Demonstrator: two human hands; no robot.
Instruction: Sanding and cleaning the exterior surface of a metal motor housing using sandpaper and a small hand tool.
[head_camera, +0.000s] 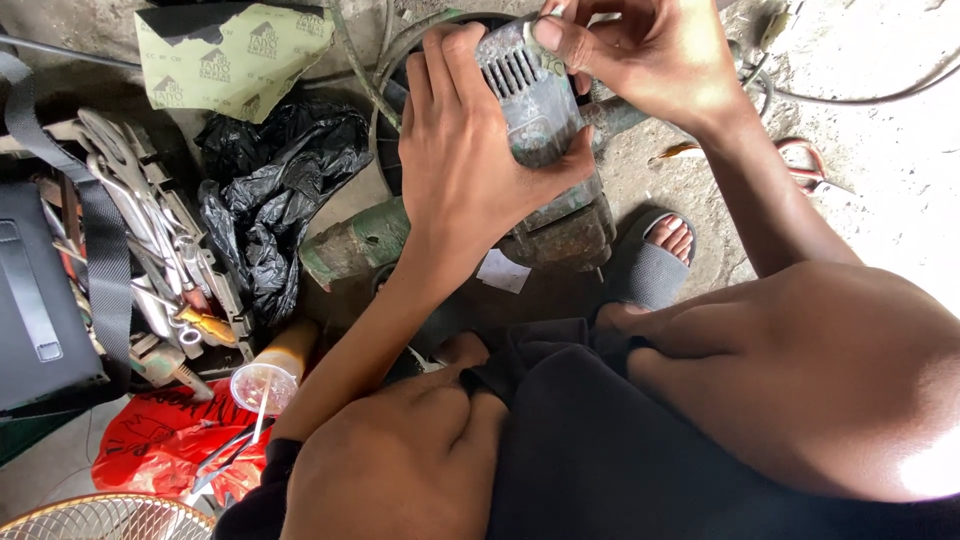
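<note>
I squat over a worn grey-green power tool (545, 150) standing on a dirty concrete floor. My left hand (465, 150) wraps around its body from the left, thumb on the right side near the base. My right hand (625, 50) rests on the top of the tool, fingertips pressing at the ribbed vent (512, 68); a small thin object sits between its fingers at the upper edge, too hidden to identify. A second green cylindrical part (355, 245) lies just left of the tool's base.
A pile of wrenches and pliers (150, 240) lies on the left beside a black bag with a strap (50, 290). Crumpled black plastic (275, 190), green sandpaper sheets (225, 60), a red bag (165, 435), a small cup (262, 388), cables (860, 95), my sandalled foot (655, 260).
</note>
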